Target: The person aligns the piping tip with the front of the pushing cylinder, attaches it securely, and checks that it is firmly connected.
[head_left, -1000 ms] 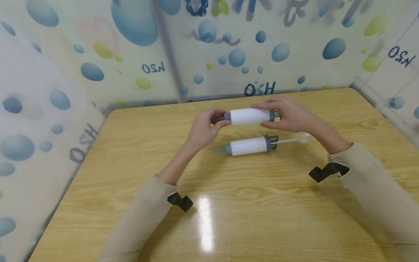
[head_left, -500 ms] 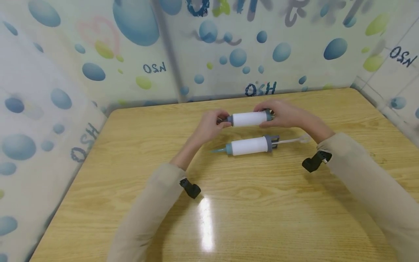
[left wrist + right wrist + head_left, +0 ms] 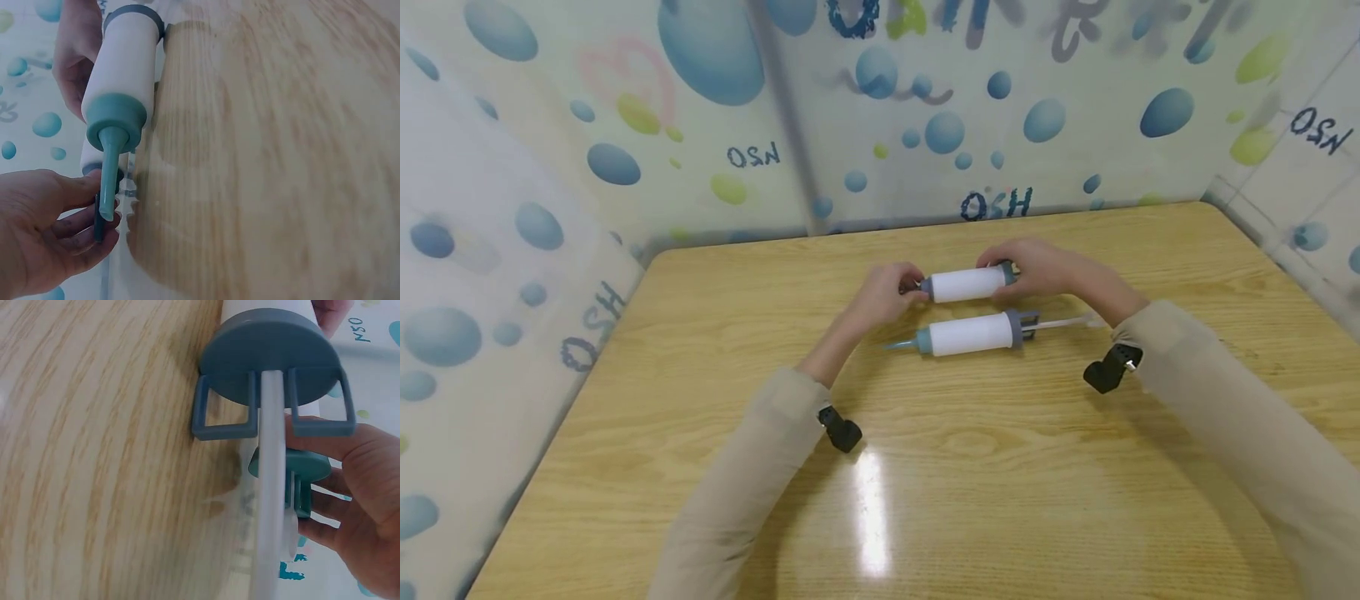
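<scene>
Two large white-barrelled syringes lie one behind the other, roughly parallel. My left hand pinches the dark nozzle of the far syringe, which has a grey front cap. At its other end my right hand grips the barrel beside the teal end cap, thumb on the near side. The near syringe rests on the table untouched, its teal nozzle to the left. Its grey end cap has two square loops, and a white plunger rod sticks out to the right.
The wooden table carries both syringes and runs back to a wall printed with blue and green drops. Another wall closes off the left side. Black wrist cameras sit on both sleeves.
Both hands have brought the far syringe down and slightly nearer, close to the table behind the near syringe. The right hand has shifted left along it. The near syringe has stayed put.
</scene>
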A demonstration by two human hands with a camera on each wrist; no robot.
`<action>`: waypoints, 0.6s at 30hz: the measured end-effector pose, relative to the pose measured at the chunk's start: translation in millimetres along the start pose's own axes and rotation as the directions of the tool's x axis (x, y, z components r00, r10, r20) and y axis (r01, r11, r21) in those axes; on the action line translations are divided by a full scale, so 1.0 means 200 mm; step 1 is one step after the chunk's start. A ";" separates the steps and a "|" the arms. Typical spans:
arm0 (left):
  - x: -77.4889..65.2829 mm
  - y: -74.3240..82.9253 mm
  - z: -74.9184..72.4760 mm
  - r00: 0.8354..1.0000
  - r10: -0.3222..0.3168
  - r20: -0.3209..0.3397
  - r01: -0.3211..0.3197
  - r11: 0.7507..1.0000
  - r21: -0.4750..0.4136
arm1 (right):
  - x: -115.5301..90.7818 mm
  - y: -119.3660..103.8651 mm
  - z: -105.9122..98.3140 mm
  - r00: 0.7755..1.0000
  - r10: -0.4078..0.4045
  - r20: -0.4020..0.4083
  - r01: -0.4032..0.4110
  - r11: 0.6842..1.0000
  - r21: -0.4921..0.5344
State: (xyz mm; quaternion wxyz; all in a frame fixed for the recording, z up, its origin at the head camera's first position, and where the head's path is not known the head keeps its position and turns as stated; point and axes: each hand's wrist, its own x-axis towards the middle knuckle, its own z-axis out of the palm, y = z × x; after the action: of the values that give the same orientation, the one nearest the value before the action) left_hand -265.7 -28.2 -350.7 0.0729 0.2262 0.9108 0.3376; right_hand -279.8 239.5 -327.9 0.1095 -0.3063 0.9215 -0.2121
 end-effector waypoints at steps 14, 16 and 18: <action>-0.02 -0.04 0.00 1.000 -0.022 0.010 0.022 1.000 -0.012 | -0.02 0.01 0.01 1.000 0.027 0.000 -0.027 1.000 0.014; -0.04 -0.05 -0.01 1.000 -0.023 0.003 0.023 0.999 -0.030 | -0.04 0.02 -0.01 1.000 0.030 -0.010 -0.029 0.999 0.023; -0.06 -0.06 -0.02 1.000 -0.025 -0.008 0.025 0.999 -0.032 | -0.05 0.03 -0.02 0.999 0.030 -0.026 -0.030 0.999 0.019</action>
State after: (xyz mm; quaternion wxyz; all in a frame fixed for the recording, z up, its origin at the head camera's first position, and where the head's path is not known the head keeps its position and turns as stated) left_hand -260.9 -44.2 -354.8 0.0767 0.2123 0.9082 0.3523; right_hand -276.3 251.8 -325.8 0.1032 -0.2887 0.9253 -0.2232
